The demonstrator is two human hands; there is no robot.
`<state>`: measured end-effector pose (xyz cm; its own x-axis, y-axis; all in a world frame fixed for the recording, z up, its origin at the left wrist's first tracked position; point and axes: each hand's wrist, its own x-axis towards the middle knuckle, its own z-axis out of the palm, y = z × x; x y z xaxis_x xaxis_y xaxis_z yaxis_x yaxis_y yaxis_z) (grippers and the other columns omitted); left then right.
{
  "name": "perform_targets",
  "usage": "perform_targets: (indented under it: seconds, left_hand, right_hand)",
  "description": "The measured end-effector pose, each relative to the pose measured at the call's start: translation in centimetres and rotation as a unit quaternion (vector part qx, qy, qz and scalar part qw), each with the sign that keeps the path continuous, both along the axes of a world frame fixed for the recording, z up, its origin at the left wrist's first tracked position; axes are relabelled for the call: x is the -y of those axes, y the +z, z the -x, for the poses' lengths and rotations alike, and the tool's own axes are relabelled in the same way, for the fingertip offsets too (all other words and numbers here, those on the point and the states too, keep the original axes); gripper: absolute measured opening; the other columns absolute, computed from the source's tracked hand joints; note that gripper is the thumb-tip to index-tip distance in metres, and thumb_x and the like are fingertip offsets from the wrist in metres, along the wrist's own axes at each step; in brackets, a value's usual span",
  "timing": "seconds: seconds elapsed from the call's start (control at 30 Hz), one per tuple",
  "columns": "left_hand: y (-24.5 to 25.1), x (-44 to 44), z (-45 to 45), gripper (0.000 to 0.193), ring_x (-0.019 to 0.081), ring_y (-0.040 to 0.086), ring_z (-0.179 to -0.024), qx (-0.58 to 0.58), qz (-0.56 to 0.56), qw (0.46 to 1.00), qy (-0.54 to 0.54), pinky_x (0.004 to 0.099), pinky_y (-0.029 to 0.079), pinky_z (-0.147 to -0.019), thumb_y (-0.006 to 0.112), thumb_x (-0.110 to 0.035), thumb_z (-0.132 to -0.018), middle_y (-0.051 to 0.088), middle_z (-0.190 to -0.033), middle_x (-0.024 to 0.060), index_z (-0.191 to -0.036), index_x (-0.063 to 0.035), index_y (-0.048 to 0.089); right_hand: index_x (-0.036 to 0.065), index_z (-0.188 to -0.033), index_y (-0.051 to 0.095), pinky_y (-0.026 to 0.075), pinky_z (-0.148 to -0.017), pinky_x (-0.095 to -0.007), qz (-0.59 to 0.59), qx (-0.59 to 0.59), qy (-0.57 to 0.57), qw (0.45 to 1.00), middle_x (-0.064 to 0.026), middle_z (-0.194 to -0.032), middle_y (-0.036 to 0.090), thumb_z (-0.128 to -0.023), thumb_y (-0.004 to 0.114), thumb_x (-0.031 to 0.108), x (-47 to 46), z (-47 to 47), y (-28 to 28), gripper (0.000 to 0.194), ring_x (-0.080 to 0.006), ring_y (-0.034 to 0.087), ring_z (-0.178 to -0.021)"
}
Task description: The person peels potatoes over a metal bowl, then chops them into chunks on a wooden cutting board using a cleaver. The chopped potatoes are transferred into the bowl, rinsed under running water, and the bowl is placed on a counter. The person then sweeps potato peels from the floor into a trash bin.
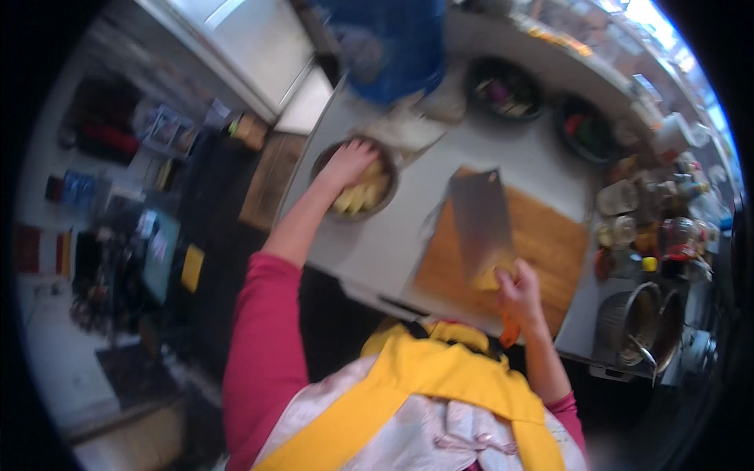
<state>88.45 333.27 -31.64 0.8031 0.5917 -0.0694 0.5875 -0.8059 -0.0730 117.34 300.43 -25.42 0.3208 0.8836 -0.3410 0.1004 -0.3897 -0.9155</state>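
My left hand (pixel 353 162) reaches into a round metal bowl (pixel 318 159) at the left of the counter. Pale yellow cut pieces (pixel 359 197), perhaps potato, lie in the bowl. My fingertips are among them, and whether they grip one is hidden. My right hand (pixel 519 288) is closed around the orange handle (pixel 510 329) of a cleaver (pixel 482 215). The broad blade points away from me above a wooden cutting board (pixel 545 235). A blurred yellow patch (pixel 488 278) shows beside my right thumb; I cannot tell whether it is a food piece.
A large blue container (pixel 394 53) stands behind the bowl. Two dark bowls with vegetables, one left (pixel 503 88) and one right (pixel 583 129), sit at the back. Jars and bottles (pixel 677 238) crowd the right side, near a metal pot (pixel 630 324). The white counter (pixel 383 253) ends before me.
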Motion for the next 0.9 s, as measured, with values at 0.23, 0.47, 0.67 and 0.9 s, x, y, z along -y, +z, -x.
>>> perform_targets:
  seconds: [0.23,0.47,0.67,0.9]
  left_hand:
    - [1.4,1.0,-1.9,0.074,0.0361,0.04,-0.118,-0.071,-0.009,0.996,0.058,0.0503,0.042,-0.092,0.084,-0.024,-0.048,0.041,-0.126,0.0167,-0.113,-0.0082,0.052]
    - [9.3,3.9,-2.9,0.058,0.0319,0.054,-0.098,0.384,0.143,0.882,0.233,0.0418,0.044,-0.088,0.077,-0.022,-0.053,0.059,-0.097,0.0153,-0.105,-0.0051,0.058]
    - [9.0,17.6,-14.6,0.064,0.0328,0.052,-0.103,0.205,0.151,0.964,-0.072,0.0408,0.043,-0.093,0.077,-0.028,-0.057,0.059,-0.104,0.0168,-0.111,-0.0025,0.057]
    - [1.3,25.9,-20.5,0.076,0.0371,0.046,-0.112,0.081,0.178,0.979,-0.052,0.0468,0.04,-0.093,0.073,-0.031,-0.061,0.051,-0.119,0.0203,-0.126,-0.0023,0.045]
  right_hand:
    - [0.001,-0.094,0.057,0.041,-0.041,-0.0252,0.023,-0.03,-0.092,0.995,-0.0019,-0.06,0.056,-0.086,0.058,0.012,4.4,-3.7,-0.6,0.014,-0.0098,0.051,-0.044]
    - [-0.002,-0.085,0.057,0.048,-0.054,-0.0393,0.023,0.168,-0.137,0.976,-0.0183,-0.066,0.061,-0.079,0.063,0.017,8.7,-9.3,-2.8,0.02,-0.0305,0.061,-0.055]
    - [0.002,-0.08,0.054,0.049,-0.063,-0.049,0.026,0.409,0.006,0.912,-0.0223,-0.067,0.06,-0.08,0.054,0.014,9.3,-10.2,-2.9,0.012,-0.0405,0.061,-0.066]
    - [0.006,-0.089,0.051,0.049,-0.06,-0.0504,0.084,0.456,0.069,0.883,-0.0189,-0.073,0.061,-0.079,0.048,0.007,9.2,-9.6,-4.0,0.01,-0.0385,0.061,-0.069]
